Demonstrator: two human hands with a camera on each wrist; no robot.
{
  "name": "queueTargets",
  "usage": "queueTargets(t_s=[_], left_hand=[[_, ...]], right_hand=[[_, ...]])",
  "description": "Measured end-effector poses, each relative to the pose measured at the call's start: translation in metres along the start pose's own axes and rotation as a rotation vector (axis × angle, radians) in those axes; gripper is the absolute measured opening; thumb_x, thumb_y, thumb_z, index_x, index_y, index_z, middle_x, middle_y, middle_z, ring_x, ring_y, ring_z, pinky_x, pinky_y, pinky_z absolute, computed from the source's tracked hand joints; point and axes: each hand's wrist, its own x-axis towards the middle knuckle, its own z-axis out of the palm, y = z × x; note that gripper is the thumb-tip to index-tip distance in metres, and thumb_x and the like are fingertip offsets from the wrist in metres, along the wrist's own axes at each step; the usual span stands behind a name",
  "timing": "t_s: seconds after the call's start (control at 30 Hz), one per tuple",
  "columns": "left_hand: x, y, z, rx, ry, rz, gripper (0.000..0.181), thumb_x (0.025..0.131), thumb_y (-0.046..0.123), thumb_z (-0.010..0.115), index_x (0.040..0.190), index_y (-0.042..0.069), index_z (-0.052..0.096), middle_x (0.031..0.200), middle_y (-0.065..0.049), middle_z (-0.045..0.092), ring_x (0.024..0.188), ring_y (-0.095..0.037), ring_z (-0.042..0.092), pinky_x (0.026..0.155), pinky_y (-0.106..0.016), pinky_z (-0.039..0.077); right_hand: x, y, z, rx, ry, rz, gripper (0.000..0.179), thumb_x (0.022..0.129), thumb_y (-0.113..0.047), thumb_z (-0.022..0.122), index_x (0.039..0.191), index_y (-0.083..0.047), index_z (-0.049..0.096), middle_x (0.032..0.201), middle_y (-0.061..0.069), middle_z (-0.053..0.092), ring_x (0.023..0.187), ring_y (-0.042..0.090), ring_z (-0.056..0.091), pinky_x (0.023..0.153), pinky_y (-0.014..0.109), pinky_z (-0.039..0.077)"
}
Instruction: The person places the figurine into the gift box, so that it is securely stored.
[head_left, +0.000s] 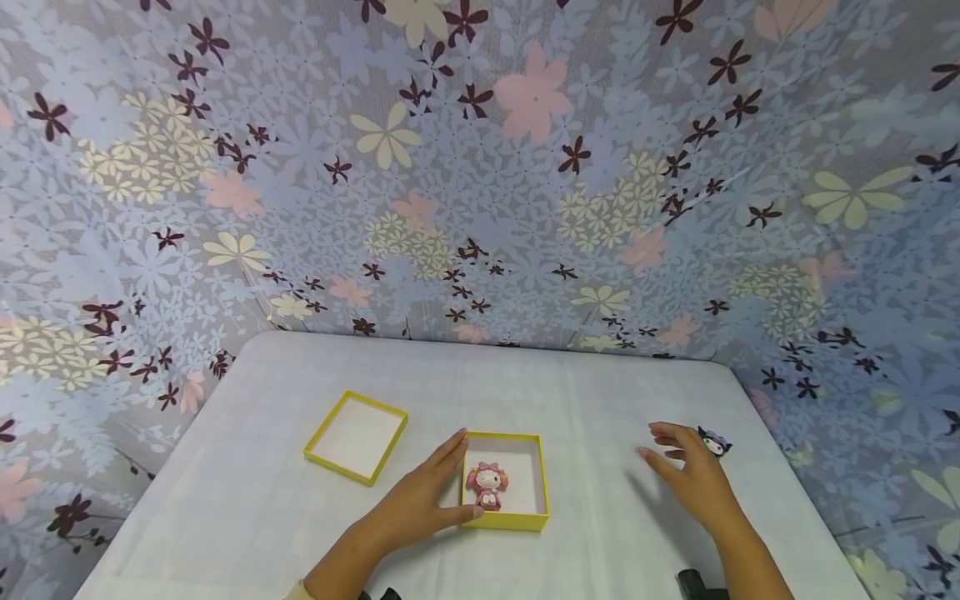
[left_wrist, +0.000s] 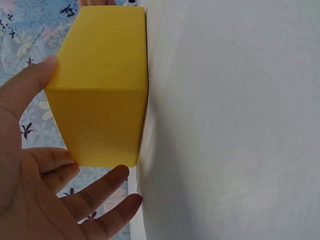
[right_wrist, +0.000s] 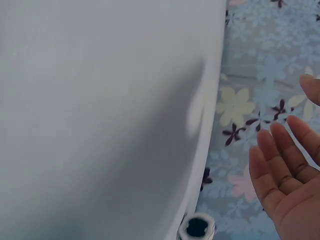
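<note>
My left hand (head_left: 420, 500) holds the yellow box (head_left: 510, 522) by its left side, thumb at the near left corner and fingertips at the far left. In the left wrist view, thumb and fingers meet the yellow walls (left_wrist: 100, 125). Inside the open box lies a pink and white bunny-like figurine (head_left: 488, 487), toward the left. My right hand (head_left: 693, 479) hovers to the right with fingers loosely bent, holding nothing. Just beyond it lies a small black, white and purple figurine (head_left: 715, 442), partly hidden by the hand. The right wrist view shows its round base (right_wrist: 196, 228).
A shallow white lid with yellow edges (head_left: 357, 437) lies at an angle, left of the box. Everything rests on a white-covered table (head_left: 600, 400). Floral fabric (head_left: 480, 208) rises behind the table. Black device parts (head_left: 697, 585) show near both wrists.
</note>
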Motion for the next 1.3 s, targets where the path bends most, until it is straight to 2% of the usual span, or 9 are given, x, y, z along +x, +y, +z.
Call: queueTargets(t_s=[0.27, 0.5, 0.7, 0.83, 1.03, 1.3], left_hand=[[0.0, -0.001, -0.001, 0.0, 0.004, 0.006, 0.103, 0.086, 0.07, 0.064, 0.164, 0.022, 0.017, 0.169, 0.022, 0.003, 0.156, -0.019, 0.023, 0.123, -0.049, 0.033], [0.001, -0.001, 0.0, -0.008, -0.005, 0.001, 0.102, 0.086, 0.069, 0.065, 0.164, 0.022, 0.017, 0.17, 0.021, 0.003, 0.156, -0.02, 0.024, 0.123, -0.049, 0.033], [0.002, -0.002, 0.001, 0.014, 0.001, -0.005, 0.103, 0.086, 0.071, 0.064, 0.164, 0.023, 0.017, 0.17, 0.021, 0.003, 0.156, -0.02, 0.025, 0.123, -0.049, 0.032], [0.002, -0.002, 0.002, 0.014, 0.005, -0.003, 0.103, 0.086, 0.071, 0.063, 0.164, 0.024, 0.016, 0.17, 0.021, 0.003, 0.156, -0.02, 0.025, 0.123, -0.049, 0.032], [0.002, -0.003, 0.002, 0.012, 0.007, 0.004, 0.103, 0.086, 0.072, 0.062, 0.164, 0.023, 0.016, 0.17, 0.02, 0.002, 0.156, -0.021, 0.025, 0.123, -0.049, 0.032], [0.001, -0.003, 0.002, 0.003, 0.004, 0.004, 0.103, 0.086, 0.073, 0.062, 0.164, 0.022, 0.017, 0.169, 0.022, 0.001, 0.156, -0.02, 0.024, 0.123, -0.05, 0.032]], right_hand=[[-0.002, 0.018, -0.016, -0.006, -0.013, 0.066, 0.068, 0.1, -0.044, 0.062, 0.148, -0.001, 0.043, 0.143, 0.026, 0.043, 0.126, 0.044, 0.048, 0.099, 0.061, 0.045], [-0.002, 0.034, -0.03, -0.072, -0.01, 0.158, 0.08, 0.098, -0.054, 0.059, 0.155, -0.002, 0.035, 0.148, 0.033, 0.033, 0.125, 0.052, 0.044, 0.092, 0.066, 0.045], [0.004, 0.041, -0.046, -0.109, -0.078, 0.261, 0.094, 0.096, -0.061, 0.058, 0.159, -0.001, 0.022, 0.156, 0.04, 0.017, 0.137, 0.062, 0.026, 0.102, 0.078, 0.03], [0.01, 0.046, -0.055, -0.115, -0.135, 0.309, 0.103, 0.094, -0.065, 0.057, 0.161, -0.001, 0.013, 0.158, 0.043, 0.005, 0.138, 0.067, 0.018, 0.103, 0.081, 0.027], [0.016, 0.058, -0.06, -0.146, -0.163, 0.308, 0.104, 0.094, -0.065, 0.058, 0.16, 0.002, 0.013, 0.156, 0.045, 0.009, 0.136, 0.067, 0.021, 0.101, 0.08, 0.031], [0.02, 0.071, -0.063, -0.135, -0.19, 0.281, 0.105, 0.093, -0.061, 0.062, 0.158, 0.006, 0.015, 0.154, 0.046, 0.015, 0.136, 0.067, 0.021, 0.101, 0.079, 0.032]])
